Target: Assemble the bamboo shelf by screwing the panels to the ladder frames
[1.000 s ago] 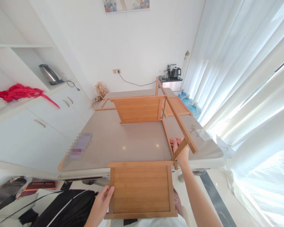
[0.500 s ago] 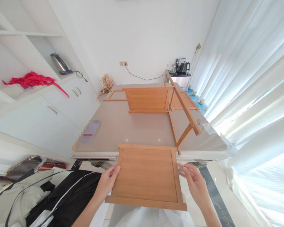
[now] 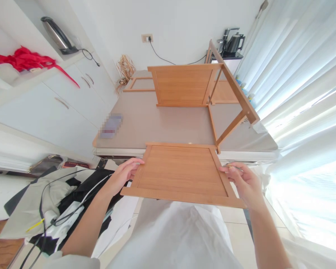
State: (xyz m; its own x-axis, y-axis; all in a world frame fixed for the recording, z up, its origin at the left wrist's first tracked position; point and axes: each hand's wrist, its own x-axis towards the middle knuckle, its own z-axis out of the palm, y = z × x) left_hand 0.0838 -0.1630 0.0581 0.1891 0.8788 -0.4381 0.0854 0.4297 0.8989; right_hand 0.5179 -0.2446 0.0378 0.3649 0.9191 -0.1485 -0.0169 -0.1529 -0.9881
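A framed wooden panel (image 3: 182,170) lies tilted in front of my body, its far edge at the table's front edge. My left hand (image 3: 126,172) is closed on the panel's left side rail. At the right side rail, my right hand (image 3: 242,181) pinches a thin metal piece (image 3: 237,168), too small to name, and its fingertips touch the rail. Beyond the panel stands a partly joined wooden frame (image 3: 235,89). It has a second upright panel (image 3: 183,85) joined at its left, and a lower bar running towards me beside the held panel's far right corner.
The table (image 3: 168,125) also bears a flat wooden frame (image 3: 141,84), another wooden panel (image 3: 224,92) and a blurred purple packet (image 3: 111,125). Black kettle (image 3: 234,44) stands at the back right. Clothes and cables (image 3: 58,209) lie low left; white curtains (image 3: 305,93) hang on the right.
The view has tipped downward, so everything sits higher in it. The panel lies flatter towards me. My right hand's fingertips have come against the panel's right rail.
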